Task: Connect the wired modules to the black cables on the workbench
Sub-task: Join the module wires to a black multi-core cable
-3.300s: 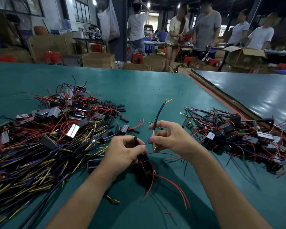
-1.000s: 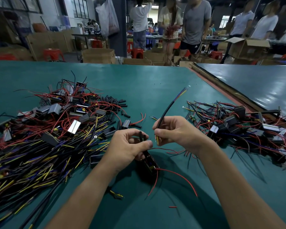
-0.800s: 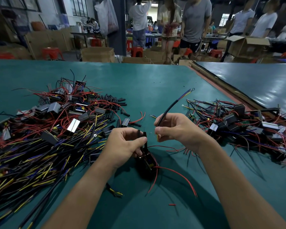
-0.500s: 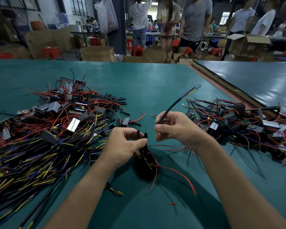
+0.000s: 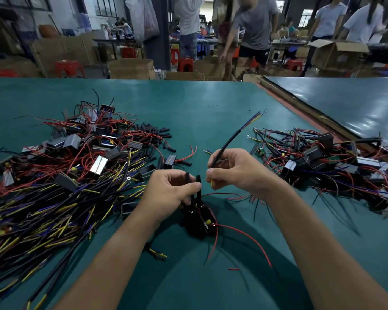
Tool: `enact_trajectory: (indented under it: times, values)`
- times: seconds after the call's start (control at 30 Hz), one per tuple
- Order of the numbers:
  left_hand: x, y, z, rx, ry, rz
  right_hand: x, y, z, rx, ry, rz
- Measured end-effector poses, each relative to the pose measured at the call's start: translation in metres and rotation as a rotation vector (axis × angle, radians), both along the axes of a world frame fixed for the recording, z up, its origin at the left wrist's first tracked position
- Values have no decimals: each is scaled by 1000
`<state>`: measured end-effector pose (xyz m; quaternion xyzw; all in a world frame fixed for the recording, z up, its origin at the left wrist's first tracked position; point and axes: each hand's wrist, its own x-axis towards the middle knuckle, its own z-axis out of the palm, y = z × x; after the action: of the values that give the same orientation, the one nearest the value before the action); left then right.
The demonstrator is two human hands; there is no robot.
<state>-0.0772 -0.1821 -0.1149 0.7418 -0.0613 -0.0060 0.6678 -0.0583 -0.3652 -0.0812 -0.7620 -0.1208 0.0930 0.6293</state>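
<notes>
A: Item one, left hand (image 5: 168,193)?
B: Centre of frame, fingers curled, thumb and forefinger pinching two short black leads (image 5: 187,178) that stand up from the module (image 5: 202,217).
A: Module, location?
B: Just below that hand, lower centre, resting on the green workbench (image 5: 188,104). Black body, with one red wire (image 5: 244,236) looping off toward lower right.
A: Right hand (image 5: 235,173)?
B: Right of centre, closed round a black cable (image 5: 226,142). The cable rises toward upper right, with blue and yellow strands fanned at its far end. A yellow wire tip (image 5: 211,182) shows beneath the fingers, just beside the black leads; touching or not, cannot tell.
A: Stock, left side?
B: One large heap (image 5: 54,175): black cables with yellow and blue ends, mixed with red-wired modules. Loose black sleeves (image 5: 152,130) lie at its upper right edge.
A: Stock, right side?
B: One smaller heap (image 5: 323,162) of modules tangled with cables, apart from the hands.
A: Sundries?
B: One short red scrap (image 5: 233,269), lower centre.
</notes>
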Motion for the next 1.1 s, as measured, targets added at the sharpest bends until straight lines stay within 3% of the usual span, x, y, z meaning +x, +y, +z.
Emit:
enact_trajectory:
  times: [0.2,0.8,1.1]
  values:
    - [0,2,4,-64,17,13,0,1,0,-16,6,-9]
    - [-1,-1,4,-20,-43,-2,-1,4,3,32,-93,-99]
    - [-3,0,6,-31,-29,-51,-2,3,4,91,-88,-36]
